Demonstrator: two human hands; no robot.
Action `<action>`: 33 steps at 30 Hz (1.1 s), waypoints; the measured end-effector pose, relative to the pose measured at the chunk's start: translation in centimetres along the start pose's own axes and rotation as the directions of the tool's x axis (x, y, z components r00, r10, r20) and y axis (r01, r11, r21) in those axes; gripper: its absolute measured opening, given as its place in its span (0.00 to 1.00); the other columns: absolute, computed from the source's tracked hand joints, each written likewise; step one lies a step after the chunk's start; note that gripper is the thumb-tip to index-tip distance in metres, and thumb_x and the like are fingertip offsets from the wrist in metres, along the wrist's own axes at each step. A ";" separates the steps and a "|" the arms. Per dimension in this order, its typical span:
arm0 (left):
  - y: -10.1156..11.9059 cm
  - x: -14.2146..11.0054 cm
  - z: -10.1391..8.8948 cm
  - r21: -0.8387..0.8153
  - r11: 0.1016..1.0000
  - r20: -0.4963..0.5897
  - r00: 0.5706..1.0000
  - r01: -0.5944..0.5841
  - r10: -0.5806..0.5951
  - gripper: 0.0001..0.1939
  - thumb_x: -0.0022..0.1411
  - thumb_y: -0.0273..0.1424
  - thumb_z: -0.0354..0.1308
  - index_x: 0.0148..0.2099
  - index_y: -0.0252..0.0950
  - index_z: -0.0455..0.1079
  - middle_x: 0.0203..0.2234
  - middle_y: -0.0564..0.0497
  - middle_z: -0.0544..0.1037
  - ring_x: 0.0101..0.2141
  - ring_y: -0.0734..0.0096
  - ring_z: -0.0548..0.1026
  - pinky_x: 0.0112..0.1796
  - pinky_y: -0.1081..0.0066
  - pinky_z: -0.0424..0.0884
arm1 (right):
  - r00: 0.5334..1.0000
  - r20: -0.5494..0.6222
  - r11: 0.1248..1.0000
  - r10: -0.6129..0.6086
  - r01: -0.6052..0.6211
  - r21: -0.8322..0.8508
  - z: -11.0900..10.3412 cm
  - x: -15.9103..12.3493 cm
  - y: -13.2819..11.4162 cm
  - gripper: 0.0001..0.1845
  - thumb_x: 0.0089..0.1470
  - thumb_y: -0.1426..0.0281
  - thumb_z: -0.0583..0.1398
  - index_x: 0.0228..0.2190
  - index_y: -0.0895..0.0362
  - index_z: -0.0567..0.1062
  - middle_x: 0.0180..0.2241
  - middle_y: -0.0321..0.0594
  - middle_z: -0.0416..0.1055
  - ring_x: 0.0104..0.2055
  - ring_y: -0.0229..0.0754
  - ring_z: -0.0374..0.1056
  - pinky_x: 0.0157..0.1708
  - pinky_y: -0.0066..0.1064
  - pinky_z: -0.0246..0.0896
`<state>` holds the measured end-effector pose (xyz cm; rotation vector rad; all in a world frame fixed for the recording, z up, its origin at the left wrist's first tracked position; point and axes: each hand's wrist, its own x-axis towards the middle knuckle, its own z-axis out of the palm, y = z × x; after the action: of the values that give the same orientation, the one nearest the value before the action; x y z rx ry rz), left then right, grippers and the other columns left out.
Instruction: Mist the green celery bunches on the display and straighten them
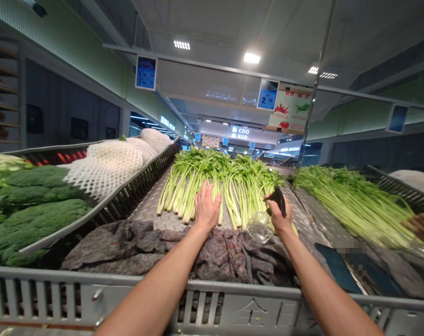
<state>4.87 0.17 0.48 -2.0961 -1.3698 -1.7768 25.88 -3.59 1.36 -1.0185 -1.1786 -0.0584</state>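
Observation:
Bunches of celery (184, 186) lie side by side on a metal diamond-plate surface, leaves at the back and cut stalk ends toward me. My left hand (207, 207) rests on the stalks near the middle, its fingers stretched forward and the thumb apart. At the right end of the row, my right hand (282, 217) is closed around a black curved object (279, 199) whose kind I cannot make out. Just left of that hand sits a clear, round, shiny plastic thing (260, 227), near the stalk ends.
A crumpled grey cloth (128, 242) lies along the front, behind a grey plastic crate wall (267, 305). Broccoli (44, 214) and net-wrapped produce (110, 161) fill the left crate. A dark flat phone-like object (337, 268) lies at right, beside a mirror (365, 196) reflecting the celery.

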 end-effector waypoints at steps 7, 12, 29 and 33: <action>0.2 -0.1 -0.2 -0.002 1.000 0.009 1.000 0.001 -0.001 0.23 0.59 0.38 0.38 0.55 0.33 0.55 0.57 0.42 0.53 0.56 0.60 0.52 0.53 0.57 0.51 | 0.995 -0.098 1.000 -0.009 0.012 0.024 0.1 0.2 0.3 0.11 0.39 0.66 0.54 0.27 0.58 0.70 0.28 0.38 0.68 0.28 0.38 0.62 0.28 0.29 0.56; 0.2 -0.1 -0.2 0.009 1.000 0.005 1.000 -0.006 0.006 0.23 0.59 0.37 0.39 0.54 0.32 0.56 0.56 0.41 0.55 0.55 0.60 0.53 0.53 0.56 0.51 | 0.981 -0.193 0.999 -0.004 -0.003 -0.039 0.1 0.2 0.6 0.15 0.37 0.65 0.55 0.31 0.58 0.70 0.30 0.38 0.69 0.29 0.39 0.63 0.30 0.30 0.56; 0.2 -0.1 -0.2 -0.030 0.999 -0.011 0.999 0.033 -0.033 0.22 0.59 0.39 0.38 0.53 0.35 0.57 0.56 0.42 0.55 0.55 0.59 0.54 0.52 0.55 0.51 | 0.975 -0.215 0.981 0.052 -0.090 -0.172 -0.1 0.4 0.2 0.13 0.36 0.64 0.56 0.26 0.58 0.71 0.23 0.37 0.67 0.26 0.40 0.61 0.28 0.31 0.55; 0.1 -0.1 -0.1 -0.028 0.999 -0.010 0.999 0.032 -0.032 0.23 0.59 0.39 0.38 0.53 0.34 0.57 0.56 0.41 0.55 0.55 0.59 0.54 0.52 0.55 0.52 | 0.979 -0.197 0.980 0.042 -0.079 -0.183 -0.1 0.2 -0.1 0.14 0.37 0.64 0.55 0.29 0.58 0.70 0.27 0.38 0.68 0.28 0.41 0.63 0.30 0.32 0.55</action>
<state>4.88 -0.03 0.51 -2.0870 -1.3912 -1.8270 26.00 -3.68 1.55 -1.1888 -0.9774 -0.2201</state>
